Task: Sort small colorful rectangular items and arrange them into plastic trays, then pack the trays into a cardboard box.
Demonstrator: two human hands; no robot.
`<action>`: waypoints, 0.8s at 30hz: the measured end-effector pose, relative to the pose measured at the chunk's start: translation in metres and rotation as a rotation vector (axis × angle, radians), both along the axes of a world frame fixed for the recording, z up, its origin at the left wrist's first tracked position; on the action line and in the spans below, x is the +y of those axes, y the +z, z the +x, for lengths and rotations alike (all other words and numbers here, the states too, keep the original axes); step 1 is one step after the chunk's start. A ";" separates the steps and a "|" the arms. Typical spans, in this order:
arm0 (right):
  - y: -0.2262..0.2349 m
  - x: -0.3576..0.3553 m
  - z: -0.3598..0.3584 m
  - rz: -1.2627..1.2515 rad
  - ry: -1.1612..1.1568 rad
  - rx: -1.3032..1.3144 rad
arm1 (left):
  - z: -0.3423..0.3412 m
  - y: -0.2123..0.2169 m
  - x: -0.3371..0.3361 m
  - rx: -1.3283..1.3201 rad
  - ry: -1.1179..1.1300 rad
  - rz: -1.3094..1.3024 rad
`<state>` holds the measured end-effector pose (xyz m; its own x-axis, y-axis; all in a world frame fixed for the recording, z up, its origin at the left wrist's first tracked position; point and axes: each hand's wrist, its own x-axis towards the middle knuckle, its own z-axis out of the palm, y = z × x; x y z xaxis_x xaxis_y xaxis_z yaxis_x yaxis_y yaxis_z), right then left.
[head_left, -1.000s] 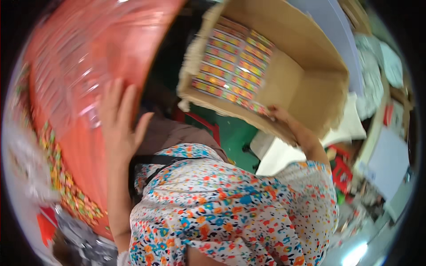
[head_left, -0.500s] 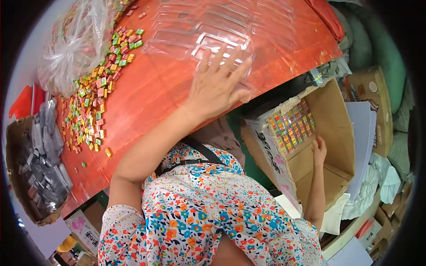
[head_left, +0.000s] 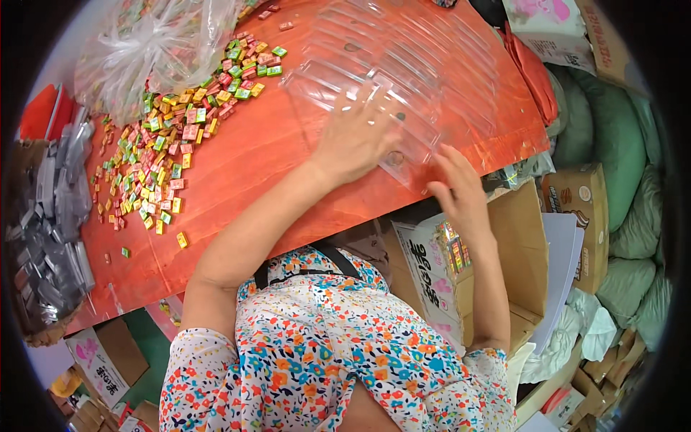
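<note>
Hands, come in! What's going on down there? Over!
Left hand spread over clear plastic trays. Right hand open at their near edge, touch unclear. Small wrapped pieces heaped to the left, out of the way.

One bag (head_left: 162, 61), dozens of wrapped blocks (head_left: 160, 180) left of the left hand (head_left: 356, 137); many clear trays (head_left: 403, 54) ahead; one open carton (head_left: 520, 241) beneath the right hand (head_left: 462, 191)!

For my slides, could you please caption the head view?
Left hand over clear plastic trays, right hand beside them; small colourful pieces lie on the red table.
</note>
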<state>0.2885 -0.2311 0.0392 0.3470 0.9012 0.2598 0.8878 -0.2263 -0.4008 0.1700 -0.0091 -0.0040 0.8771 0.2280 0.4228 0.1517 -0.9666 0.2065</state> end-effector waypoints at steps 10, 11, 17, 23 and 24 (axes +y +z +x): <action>-0.025 0.075 -0.014 -0.113 0.050 -0.267 | -0.025 -0.004 0.062 0.040 0.173 0.103; -0.027 0.076 -0.014 -0.115 0.046 -0.271 | -0.025 -0.004 0.062 0.057 0.168 0.110; -0.035 0.070 -0.010 -0.180 0.048 -0.295 | -0.021 0.000 0.087 0.053 0.171 0.171; -0.043 0.067 -0.011 -0.134 0.037 -0.250 | -0.025 -0.004 0.090 0.100 0.081 0.194; -0.044 0.066 -0.011 -0.133 0.038 -0.248 | -0.026 -0.004 0.089 0.102 0.082 0.194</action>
